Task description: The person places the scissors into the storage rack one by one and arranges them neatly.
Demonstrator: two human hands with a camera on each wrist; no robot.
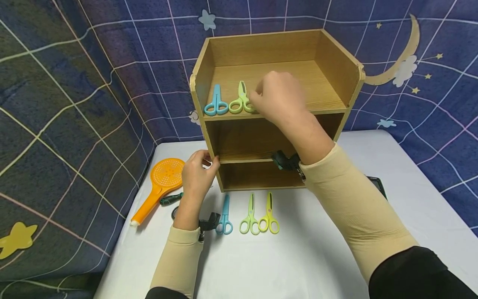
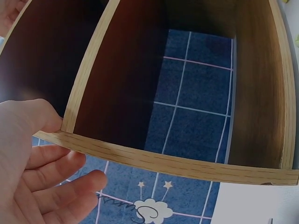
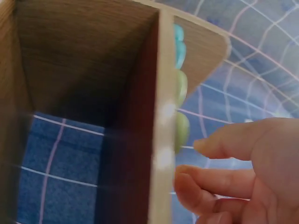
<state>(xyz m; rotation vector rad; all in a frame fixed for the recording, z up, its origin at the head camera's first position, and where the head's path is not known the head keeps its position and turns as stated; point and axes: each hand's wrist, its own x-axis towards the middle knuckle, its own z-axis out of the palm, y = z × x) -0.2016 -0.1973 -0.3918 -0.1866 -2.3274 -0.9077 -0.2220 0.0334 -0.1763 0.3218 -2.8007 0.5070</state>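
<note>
On the top tier of a wooden shelf (image 1: 276,162) lie blue scissors (image 1: 216,101) and light green scissors (image 1: 242,99), blades toward the back. My right hand (image 1: 281,97) hovers just right of the green pair; in the right wrist view its thumb and fingers are apart with nothing between them. My left hand (image 1: 198,176) grips the shelf's left side panel, thumb (image 2: 39,114) at the front edge and fingers outside it. Before the shelf, on the white table, lie another blue pair of scissors (image 1: 225,216), a light green pair (image 1: 251,216) and a yellow-green pair (image 1: 269,216).
Left of the shelf lies an orange paddle (image 1: 167,173) with a round, perforated head. Next to it is a dark green handle (image 1: 171,199), partly covered by my left hand. A dark flat object (image 1: 378,185) shows behind my right sleeve. Patterned blue fabric (image 1: 149,62) hangs behind.
</note>
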